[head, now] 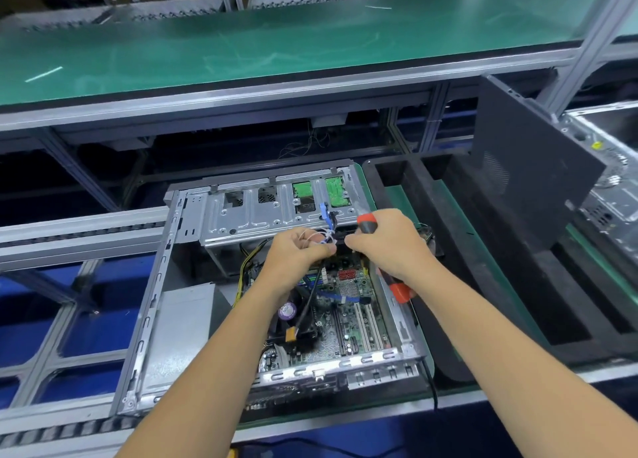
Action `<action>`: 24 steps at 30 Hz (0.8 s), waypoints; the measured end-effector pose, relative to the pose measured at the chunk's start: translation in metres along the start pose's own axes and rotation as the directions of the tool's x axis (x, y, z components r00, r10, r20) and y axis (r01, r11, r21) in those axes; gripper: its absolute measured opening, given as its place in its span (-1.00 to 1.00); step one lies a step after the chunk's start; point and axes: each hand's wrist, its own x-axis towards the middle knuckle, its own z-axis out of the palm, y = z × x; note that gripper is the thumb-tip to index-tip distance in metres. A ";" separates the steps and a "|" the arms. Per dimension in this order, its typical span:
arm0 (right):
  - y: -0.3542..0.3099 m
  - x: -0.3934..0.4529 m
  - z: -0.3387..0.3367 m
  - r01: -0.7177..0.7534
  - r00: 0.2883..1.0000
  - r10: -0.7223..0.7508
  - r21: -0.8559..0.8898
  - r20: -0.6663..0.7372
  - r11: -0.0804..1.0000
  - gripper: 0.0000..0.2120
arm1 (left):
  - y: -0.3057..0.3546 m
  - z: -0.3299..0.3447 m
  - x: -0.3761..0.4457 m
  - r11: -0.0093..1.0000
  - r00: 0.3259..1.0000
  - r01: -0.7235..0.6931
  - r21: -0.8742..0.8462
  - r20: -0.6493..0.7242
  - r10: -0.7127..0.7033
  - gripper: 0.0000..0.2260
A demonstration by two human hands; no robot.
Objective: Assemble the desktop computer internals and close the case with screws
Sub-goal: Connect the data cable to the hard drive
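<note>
An open silver desktop case [162,285] lies on its side on the bench, its motherboard [352,319] exposed. Above the board sits a metal drive cage [248,212] with green circuit boards showing at its right. My left hand [297,254] pinches a bundle of thin white and blue wires just below the cage. My right hand [383,243] grips a red-and-black screwdriver [367,224], whose red end also sticks out below the wrist; its fingers meet the same wires. A black cable with a yellow connector [290,335] hangs down over the board.
A black side panel [531,178] leans upright at the right against another silver case [607,167]. A black foam tray [490,250] lies right of the open case. A green-topped shelf [276,43] runs above. A grey power supply [179,326] fills the case's left part.
</note>
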 end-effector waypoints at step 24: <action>-0.015 0.022 0.018 0.138 0.988 -0.122 -0.175 0.098 0.975 -0.74 | 0.002 -0.002 -0.002 0.994 0.997 -0.043 -0.100 0.060 0.050 -0.86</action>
